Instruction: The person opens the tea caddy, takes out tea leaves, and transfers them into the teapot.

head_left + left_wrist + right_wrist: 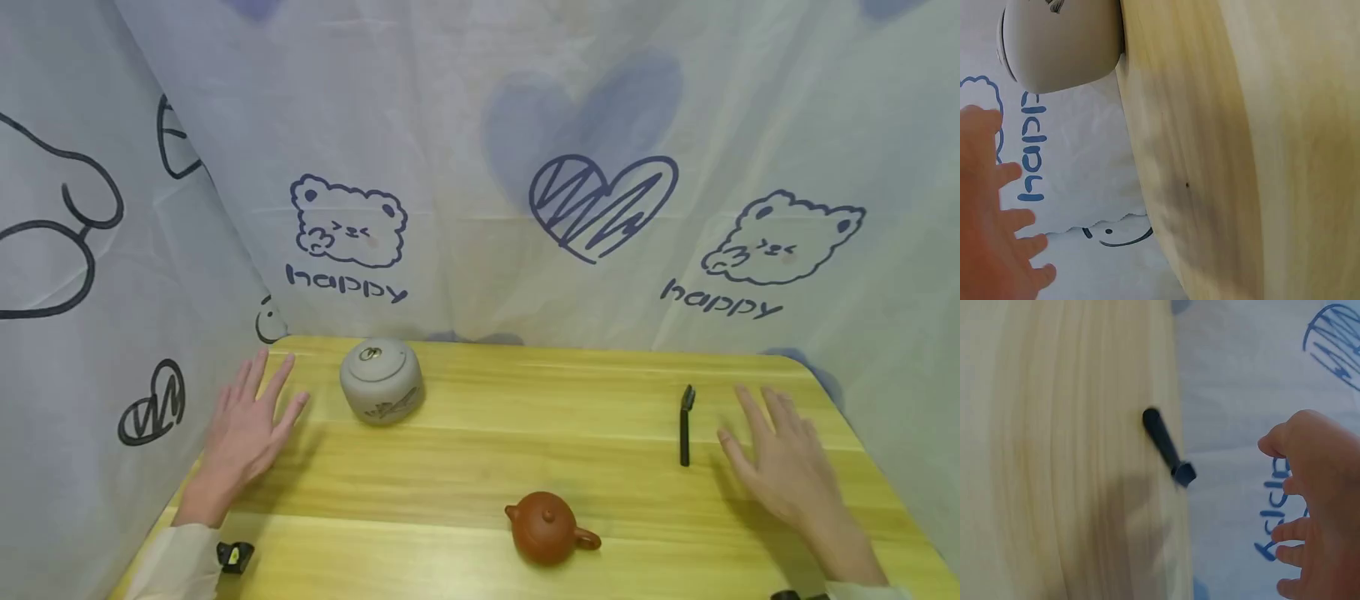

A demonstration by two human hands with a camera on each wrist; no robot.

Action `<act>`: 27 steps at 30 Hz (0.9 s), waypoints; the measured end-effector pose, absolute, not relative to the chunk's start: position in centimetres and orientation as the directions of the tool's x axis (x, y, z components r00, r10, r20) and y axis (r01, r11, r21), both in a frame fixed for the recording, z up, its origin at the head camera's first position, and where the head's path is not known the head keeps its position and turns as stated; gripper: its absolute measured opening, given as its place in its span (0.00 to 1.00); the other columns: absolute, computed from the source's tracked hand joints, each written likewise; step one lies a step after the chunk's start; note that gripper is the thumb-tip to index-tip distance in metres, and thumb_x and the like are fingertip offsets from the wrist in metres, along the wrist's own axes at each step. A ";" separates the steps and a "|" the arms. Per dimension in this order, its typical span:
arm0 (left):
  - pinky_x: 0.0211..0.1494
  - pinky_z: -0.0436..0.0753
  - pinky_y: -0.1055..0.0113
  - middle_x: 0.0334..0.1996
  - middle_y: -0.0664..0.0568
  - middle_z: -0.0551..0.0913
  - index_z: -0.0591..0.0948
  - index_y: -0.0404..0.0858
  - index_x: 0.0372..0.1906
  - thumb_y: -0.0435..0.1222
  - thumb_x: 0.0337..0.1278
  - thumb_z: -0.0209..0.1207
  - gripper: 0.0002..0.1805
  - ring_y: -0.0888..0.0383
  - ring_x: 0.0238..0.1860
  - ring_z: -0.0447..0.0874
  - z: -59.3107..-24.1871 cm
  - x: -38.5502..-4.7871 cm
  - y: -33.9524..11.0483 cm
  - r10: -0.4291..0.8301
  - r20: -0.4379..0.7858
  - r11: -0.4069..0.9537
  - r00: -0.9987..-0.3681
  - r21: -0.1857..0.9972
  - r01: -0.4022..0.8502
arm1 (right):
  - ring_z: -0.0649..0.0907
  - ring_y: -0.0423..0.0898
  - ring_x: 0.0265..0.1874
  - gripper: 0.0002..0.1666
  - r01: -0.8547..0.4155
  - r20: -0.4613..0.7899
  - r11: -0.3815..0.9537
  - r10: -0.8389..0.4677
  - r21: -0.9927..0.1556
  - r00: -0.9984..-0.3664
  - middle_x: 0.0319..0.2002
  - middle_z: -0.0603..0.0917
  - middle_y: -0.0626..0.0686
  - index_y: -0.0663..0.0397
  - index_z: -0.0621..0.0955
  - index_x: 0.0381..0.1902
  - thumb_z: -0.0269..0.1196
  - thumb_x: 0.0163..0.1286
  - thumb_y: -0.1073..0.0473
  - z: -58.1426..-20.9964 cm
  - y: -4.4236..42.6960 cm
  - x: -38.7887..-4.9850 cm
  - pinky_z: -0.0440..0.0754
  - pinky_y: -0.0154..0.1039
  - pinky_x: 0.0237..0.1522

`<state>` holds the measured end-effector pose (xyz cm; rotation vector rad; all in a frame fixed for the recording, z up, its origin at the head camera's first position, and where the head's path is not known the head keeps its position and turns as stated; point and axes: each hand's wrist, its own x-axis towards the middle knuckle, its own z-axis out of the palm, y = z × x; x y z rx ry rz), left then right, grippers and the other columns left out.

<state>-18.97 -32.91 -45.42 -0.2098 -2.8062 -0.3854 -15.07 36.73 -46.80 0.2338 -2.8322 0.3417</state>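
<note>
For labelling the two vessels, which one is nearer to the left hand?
The round grey jar; the reddish-brown teapot stands clearly farther from the left hand.

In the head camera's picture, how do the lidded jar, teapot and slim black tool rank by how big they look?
1. Grey lidded jar: the bulkiest shape.
2. Reddish-brown teapot: smaller body, though spout to handle spans slightly wider.
3. Slim black tool: smallest area.
</note>
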 end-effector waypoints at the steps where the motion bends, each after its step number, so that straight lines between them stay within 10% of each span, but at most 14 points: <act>1: 0.74 0.50 0.28 0.82 0.37 0.40 0.53 0.45 0.83 0.55 0.80 0.42 0.36 0.29 0.78 0.44 -45.5 -18.9 -32.8 0.101 0.335 0.950 -0.937 0.249 0.191 | 0.56 0.80 0.71 0.44 -0.200 0.302 0.955 -0.129 -0.218 -0.945 0.73 0.54 0.79 0.54 0.49 0.83 0.53 0.80 0.45 -46.7 36.4 -15.0 0.52 0.82 0.64; 15: 0.59 0.71 0.34 0.68 0.34 0.69 0.75 0.33 0.69 0.35 0.71 0.59 0.25 0.33 0.65 0.68 -45.1 -17.0 -27.7 0.030 0.675 0.786 -0.737 0.440 0.434 | 0.70 0.70 0.67 0.35 -0.343 0.397 0.789 -0.138 -0.509 -0.907 0.71 0.70 0.65 0.48 0.66 0.78 0.62 0.78 0.57 -45.2 30.5 -11.6 0.68 0.76 0.59; 22: 0.67 0.73 0.47 0.65 0.38 0.75 0.77 0.30 0.65 0.33 0.70 0.59 0.22 0.42 0.66 0.72 -45.0 -16.0 -24.4 0.076 0.691 0.707 -0.719 0.471 0.528 | 0.81 0.48 0.58 0.30 -0.451 0.519 0.704 -0.136 -0.548 -0.844 0.61 0.82 0.56 0.51 0.76 0.70 0.66 0.72 0.68 -45.3 27.6 -10.4 0.65 0.15 0.60; 27: 0.74 0.67 0.66 0.64 0.37 0.77 0.78 0.30 0.65 0.29 0.67 0.60 0.22 0.42 0.66 0.73 -46.1 -15.2 -22.1 0.099 0.699 0.631 -0.708 0.506 0.588 | 0.80 0.34 0.57 0.25 -0.440 0.474 0.583 -0.104 -0.683 -0.874 0.58 0.84 0.55 0.53 0.78 0.67 0.63 0.74 0.70 -45.6 25.8 -9.4 0.71 0.19 0.60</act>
